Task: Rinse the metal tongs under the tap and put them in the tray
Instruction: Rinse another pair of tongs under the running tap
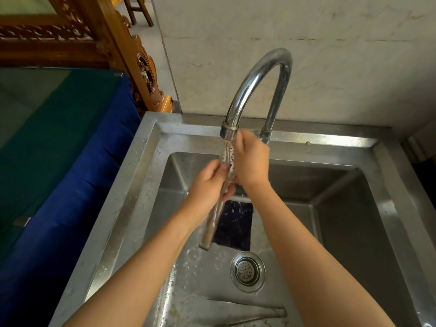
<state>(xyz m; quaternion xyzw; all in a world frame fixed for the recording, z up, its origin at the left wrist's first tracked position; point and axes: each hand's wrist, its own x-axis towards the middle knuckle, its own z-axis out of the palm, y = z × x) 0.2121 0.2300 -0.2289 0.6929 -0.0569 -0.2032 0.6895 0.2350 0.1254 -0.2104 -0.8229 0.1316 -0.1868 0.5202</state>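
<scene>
The metal tongs stand nearly upright over the steel sink, their perforated head right under the spout of the curved chrome tap. Water runs from the spout down along them. My left hand grips the tongs around the middle of the shaft. My right hand wraps around the perforated head from the right side. The handle end of the tongs points down toward me, above the sink floor. No tray shows in this view.
A dark square item lies on the wet sink floor behind the round drain strainer. A table with blue and green cloth stands left of the sink. Carved wooden furniture and a marble wall rise behind.
</scene>
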